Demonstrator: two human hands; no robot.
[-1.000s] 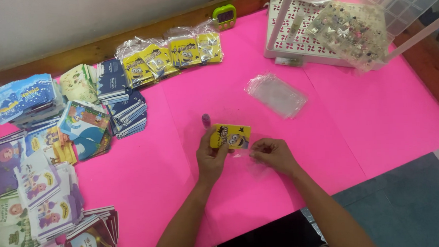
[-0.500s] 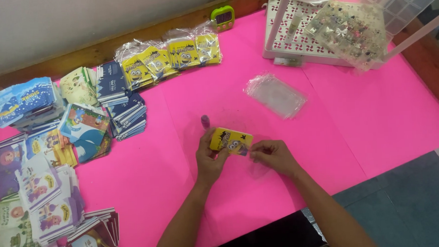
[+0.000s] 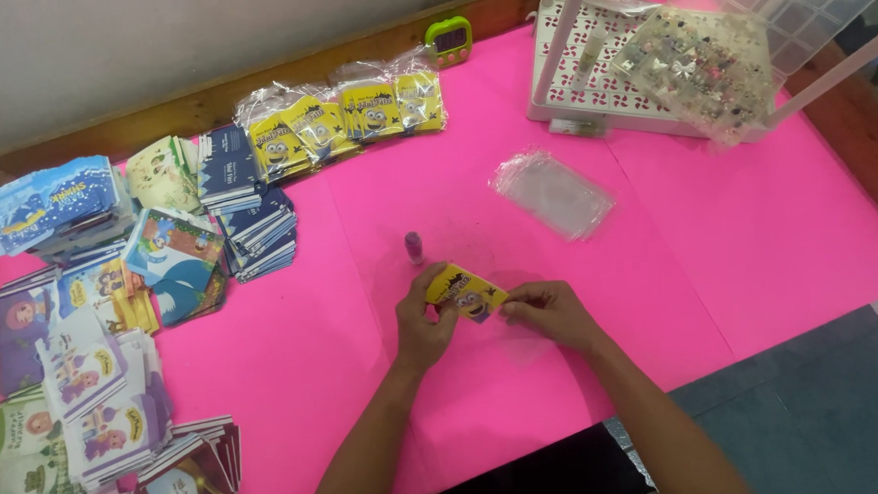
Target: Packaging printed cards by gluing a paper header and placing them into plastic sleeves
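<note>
Pink-covered table (image 3: 759, 230) with wooden rim, pale wall (image 3: 148, 52) behind, grey-blue floor (image 3: 828, 407) lower right.

We seem to be at a small packing or craft-goods workbench: a pink-covered table (image 3: 760, 250) with a wooden edge, set against a plain wall. Stacks of printed cards (image 3: 95, 365) crowd its left side. Beside them we see bagged yellow card packs (image 3: 352, 116), loose clear sleeves (image 3: 553, 193) and a white perforated tray (image 3: 601, 88).
</note>
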